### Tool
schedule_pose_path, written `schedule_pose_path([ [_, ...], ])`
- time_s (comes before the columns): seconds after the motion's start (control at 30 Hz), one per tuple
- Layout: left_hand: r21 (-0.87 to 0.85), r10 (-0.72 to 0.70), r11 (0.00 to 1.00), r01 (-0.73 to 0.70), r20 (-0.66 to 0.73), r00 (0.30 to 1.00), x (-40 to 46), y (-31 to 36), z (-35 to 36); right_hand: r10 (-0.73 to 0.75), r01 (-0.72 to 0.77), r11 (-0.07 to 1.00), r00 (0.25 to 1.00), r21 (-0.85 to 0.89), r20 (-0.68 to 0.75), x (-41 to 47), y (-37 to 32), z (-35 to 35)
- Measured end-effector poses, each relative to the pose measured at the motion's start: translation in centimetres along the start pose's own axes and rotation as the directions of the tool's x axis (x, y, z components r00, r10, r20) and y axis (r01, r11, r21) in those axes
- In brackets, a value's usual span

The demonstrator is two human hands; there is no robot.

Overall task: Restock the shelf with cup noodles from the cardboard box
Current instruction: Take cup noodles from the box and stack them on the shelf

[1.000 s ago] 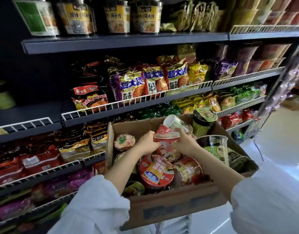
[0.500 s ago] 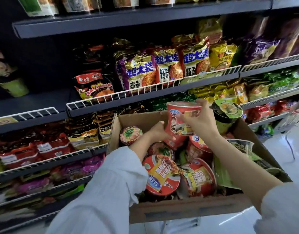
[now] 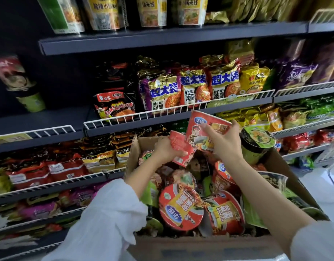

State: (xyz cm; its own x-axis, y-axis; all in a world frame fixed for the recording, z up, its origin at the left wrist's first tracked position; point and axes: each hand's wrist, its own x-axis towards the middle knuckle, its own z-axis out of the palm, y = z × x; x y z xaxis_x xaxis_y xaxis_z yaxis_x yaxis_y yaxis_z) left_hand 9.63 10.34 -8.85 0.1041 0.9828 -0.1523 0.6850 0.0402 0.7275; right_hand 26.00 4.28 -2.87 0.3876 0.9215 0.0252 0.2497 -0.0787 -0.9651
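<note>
A cardboard box (image 3: 190, 247) full of cup noodles sits in front of the shelves. My left hand (image 3: 165, 148) grips a red cup noodle (image 3: 179, 147) above the box's far side. My right hand (image 3: 224, 142) holds a second, taller red cup noodle (image 3: 203, 129), tilted and raised to the level of the white wire rail (image 3: 162, 113). The two cups touch each other. Red bowls (image 3: 181, 208) and a green-lidded cup (image 3: 256, 146) lie in the box. Two cups (image 3: 21, 83) stand at the left on a mostly bare dark shelf (image 3: 49, 119).
Bagged noodles (image 3: 192, 87) fill the middle shelf behind the wire rail, and more bags (image 3: 64, 166) crowd the lower shelves. Tall cups (image 3: 105, 12) line the top shelf. Light floor (image 3: 324, 187) shows at the right.
Both hands have lifted out of the box, each with a red cup. The right hand's cup rose highest, toward the wire rail. The camera moved closer to the shelves.
</note>
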Motion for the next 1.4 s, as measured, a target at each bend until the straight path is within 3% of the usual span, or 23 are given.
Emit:
schedule_pose_path([
  [0.17, -0.263, 0.089, 0.955, -0.14, -0.195, 0.977, -4.2, -1.0, -8.1, -0.051, 0.046, 0.996, 0.997, 0.078, 0.057, -1.0, -4.3, 3.3],
  [0.4, -0.329, 0.075, 0.916, -0.23, -0.422, 0.903, -7.9, -6.3, -20.8, -0.175, 0.143, 0.973, 0.969, 0.181, 0.176, -4.0, -10.1, 14.1],
  [0.57, -0.4, -0.066, 0.905, -0.144, -0.466, 0.882, -9.0, -14.2, -30.9, -0.163, 0.103, 0.969, 0.95, 0.226, 0.266, -6.1, -14.3, 25.4],
  [0.73, -0.445, -0.09, 0.88, -0.167, -0.501, 0.861, -8.7, -20.5, -39.9, -0.128, 0.047, 0.967, 0.94, 0.252, 0.316, -7.3, -17.0, 36.0],
  [0.87, -0.438, -0.085, 0.88, -0.185, -0.527, 0.845, -6.5, -23.4, -44.2, -0.182, 0.105, 0.958, 0.941, 0.266, 0.284, -6.3, -18.5, 41.9],
  [1.1, -0.39, 0.001, 0.873, -0.292, -0.598, 0.801, 0.1, -25.5, -48.6, -0.301, 0.321, 0.946, 0.926, -0.053, 0.229, -0.1, -19.1, 50.9],
  [1.4, -0.219, 0.075, 0.945, -0.242, -0.576, 0.814, 8.7, -24.6, -50.9, -0.239, 0.305, 0.941, 0.907, -0.149, 0.346, 9.4, -19.1, 58.3],
])
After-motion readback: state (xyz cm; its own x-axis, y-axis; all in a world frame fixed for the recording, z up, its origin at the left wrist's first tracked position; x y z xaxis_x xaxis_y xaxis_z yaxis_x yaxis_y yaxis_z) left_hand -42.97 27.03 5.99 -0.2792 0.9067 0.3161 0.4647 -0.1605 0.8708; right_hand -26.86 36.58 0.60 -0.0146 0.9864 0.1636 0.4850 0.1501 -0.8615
